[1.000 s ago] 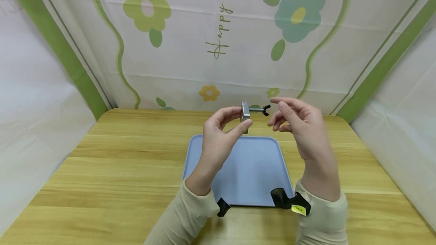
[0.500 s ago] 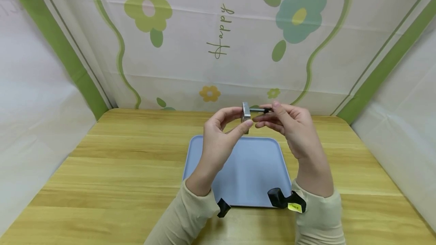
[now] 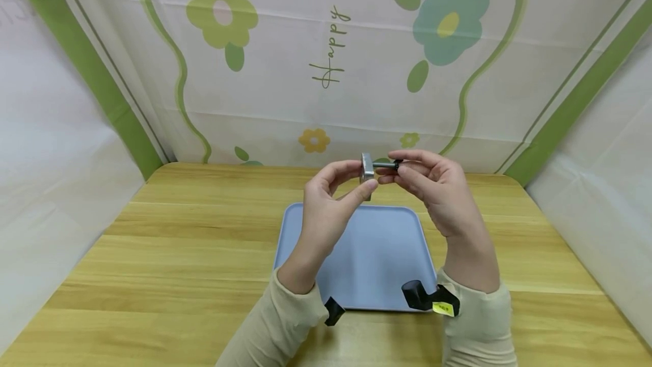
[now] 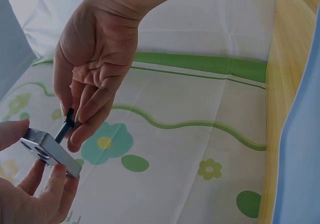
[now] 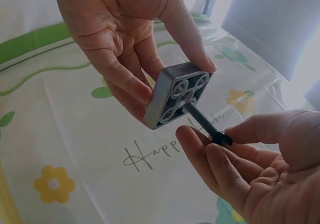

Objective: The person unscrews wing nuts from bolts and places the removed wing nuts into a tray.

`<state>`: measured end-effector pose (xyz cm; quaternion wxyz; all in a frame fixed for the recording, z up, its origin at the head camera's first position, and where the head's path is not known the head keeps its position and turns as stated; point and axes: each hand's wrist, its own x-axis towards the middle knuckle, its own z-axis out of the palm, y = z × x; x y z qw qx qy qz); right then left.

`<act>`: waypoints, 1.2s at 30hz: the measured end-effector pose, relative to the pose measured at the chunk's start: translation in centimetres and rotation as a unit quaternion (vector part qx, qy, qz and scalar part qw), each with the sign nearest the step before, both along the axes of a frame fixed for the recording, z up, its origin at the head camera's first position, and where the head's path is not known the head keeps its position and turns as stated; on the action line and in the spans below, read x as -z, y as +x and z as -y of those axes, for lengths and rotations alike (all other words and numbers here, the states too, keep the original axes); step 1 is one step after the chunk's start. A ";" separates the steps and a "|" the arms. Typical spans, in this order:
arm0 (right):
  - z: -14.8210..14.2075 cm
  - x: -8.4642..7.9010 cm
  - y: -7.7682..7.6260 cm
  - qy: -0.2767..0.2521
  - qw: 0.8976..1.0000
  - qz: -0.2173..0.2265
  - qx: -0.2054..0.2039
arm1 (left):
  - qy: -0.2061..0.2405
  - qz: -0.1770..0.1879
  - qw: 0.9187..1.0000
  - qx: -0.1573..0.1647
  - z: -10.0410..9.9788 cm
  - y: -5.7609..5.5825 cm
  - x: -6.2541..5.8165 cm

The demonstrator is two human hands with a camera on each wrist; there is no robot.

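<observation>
My left hand grips a small square metal block by its edges, between thumb and fingers, raised above the tray. Round recesses and ribs show on the block's face in the right wrist view. A threaded wing screw stands out from that face, its shaft end at one of the holes. My right hand pinches the screw's black winged head, the thumb on one side and fingers on the other. In the left wrist view the screw sits between the block and the right fingertips.
A light blue tray lies on the wooden table below the hands. A white cloth backdrop with printed flowers rises behind the table, with white side walls left and right. Black camera mounts sit at both wrists.
My right hand has moved left from beside the screw and taken hold of its winged head. Its thumb has shifted down on the head. The left hand and block stay in place.
</observation>
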<state>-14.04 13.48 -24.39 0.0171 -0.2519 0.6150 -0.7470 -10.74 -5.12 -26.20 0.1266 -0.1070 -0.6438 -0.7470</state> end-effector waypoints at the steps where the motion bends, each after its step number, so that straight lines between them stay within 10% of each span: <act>1: 0.0 0.1 0.0 0.001 1.000 -0.005 -0.001 | 0.000 0.000 1.000 0.000 0.0 0.0 0.0; 36: -0.1 -0.3 0.2 0.124 0.982 -0.104 0.096 | -0.013 0.020 1.000 -0.011 0.3 -0.1 -0.1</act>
